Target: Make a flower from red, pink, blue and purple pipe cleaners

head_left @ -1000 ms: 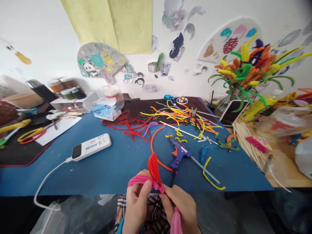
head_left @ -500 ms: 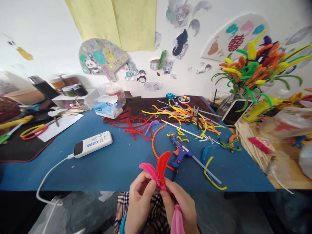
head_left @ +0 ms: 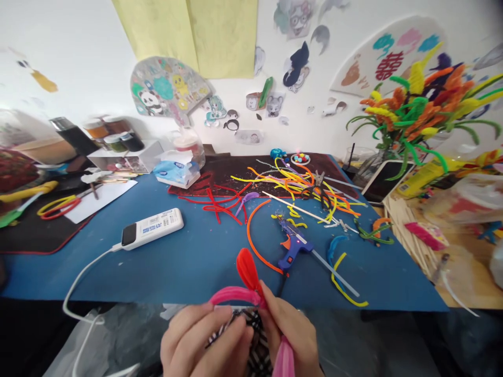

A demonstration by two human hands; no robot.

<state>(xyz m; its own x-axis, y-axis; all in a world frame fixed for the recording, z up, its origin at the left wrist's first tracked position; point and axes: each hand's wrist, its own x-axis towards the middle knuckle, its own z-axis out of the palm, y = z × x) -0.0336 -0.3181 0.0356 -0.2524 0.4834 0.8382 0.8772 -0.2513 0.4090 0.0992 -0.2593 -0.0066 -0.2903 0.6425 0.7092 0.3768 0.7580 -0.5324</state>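
Low at the centre, my right hand [head_left: 293,330] pinches the base where a red petal-shaped loop [head_left: 247,268] meets a pink one [head_left: 234,295]. Another, lighter pink piece [head_left: 285,358] hangs down by my right palm. My left hand [head_left: 206,340] is at the left end of the pink loop, its fingers curled; the loop's tip goes behind the forefinger. The red loop stands up, leaning left, and the pink loop bends left. Past my hands a blue glue gun [head_left: 293,246] lies on the blue table.
Red pipe cleaners [head_left: 220,204] and a yellow and orange heap [head_left: 298,183] lie farther back. At the left are a white power bank [head_left: 152,229] with a cable and a tissue pack [head_left: 176,170]. A vase of fuzzy flowers [head_left: 416,110] stands at the right, beside a phone [head_left: 387,180].
My left hand has moved left and turned, from the joint to the pink loop's outer end. The pink loop now bends lower and farther left; the red one leans left. The camera view has shifted slightly.
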